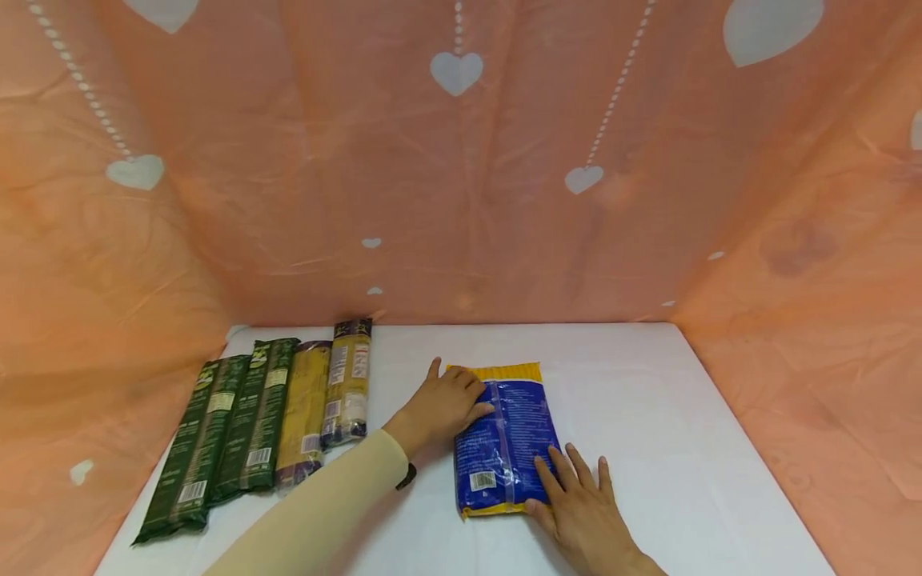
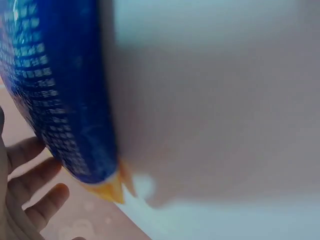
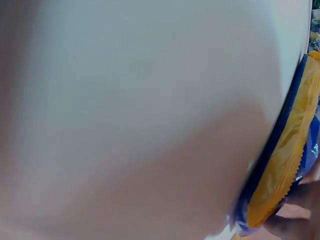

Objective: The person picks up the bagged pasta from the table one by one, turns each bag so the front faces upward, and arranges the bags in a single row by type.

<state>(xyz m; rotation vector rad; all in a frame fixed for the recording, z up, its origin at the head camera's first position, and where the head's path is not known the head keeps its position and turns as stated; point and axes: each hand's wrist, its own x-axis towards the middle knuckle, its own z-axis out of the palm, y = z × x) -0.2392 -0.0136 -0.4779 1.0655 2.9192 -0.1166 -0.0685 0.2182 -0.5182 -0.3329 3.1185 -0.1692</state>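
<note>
A blue plastic packet (image 1: 515,440) with yellow ends lies on the white table, its printed, seamed back and barcode facing up. My left hand (image 1: 441,404) rests on its upper left corner, fingers spread and thumb on the blue film. At the lower right corner, the fairly straight fingers of my right hand (image 1: 579,504) touch the packet's edge. In the left wrist view, the left fingers (image 2: 37,180) reach along the packet's printed side. The right wrist view catches the packet's yellow crimped end (image 3: 285,165) beside partly visible fingers (image 3: 295,220).
Two long dark green packets (image 1: 189,448) (image 1: 255,416) lie at the table's left. Beside them are two yellow-and-purple packets (image 1: 304,408) (image 1: 348,380), near the left forearm. An orange cloth (image 1: 504,200) with pale hearts encloses the back and sides of the white table (image 1: 648,416).
</note>
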